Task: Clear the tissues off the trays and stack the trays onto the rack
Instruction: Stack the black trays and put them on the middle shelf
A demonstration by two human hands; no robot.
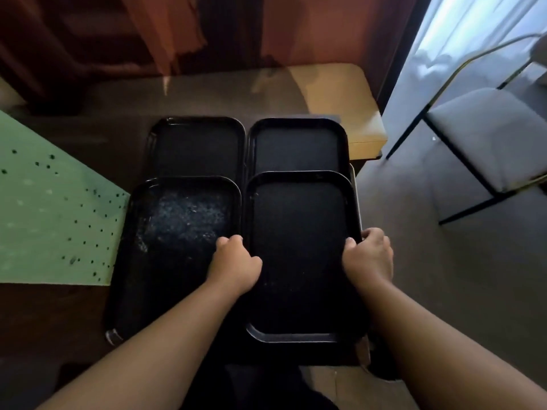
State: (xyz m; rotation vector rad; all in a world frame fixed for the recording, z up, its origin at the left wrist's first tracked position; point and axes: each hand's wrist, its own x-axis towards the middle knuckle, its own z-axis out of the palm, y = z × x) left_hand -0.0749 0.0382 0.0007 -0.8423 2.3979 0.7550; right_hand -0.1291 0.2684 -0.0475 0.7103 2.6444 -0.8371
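Observation:
Several black rectangular trays lie in a two-by-two block on a dark table. The near right tray (299, 232) is gripped on both long edges: my left hand (235, 263) curls over its left rim and my right hand (368, 255) curls over its right rim. Its far end overlaps the far right tray (297, 143). The near left tray (165, 261) shows pale scuffed or dusty patches on its floor. The far left tray (196, 143) lies behind it. No tissues and no rack are visible.
A green perforated sheet (50, 220) covers the table at the left. A tan table corner (349, 105) sticks out behind the trays. A grey chair (491, 137) with a thin metal frame stands on the grey floor at the right, by a bright curtain.

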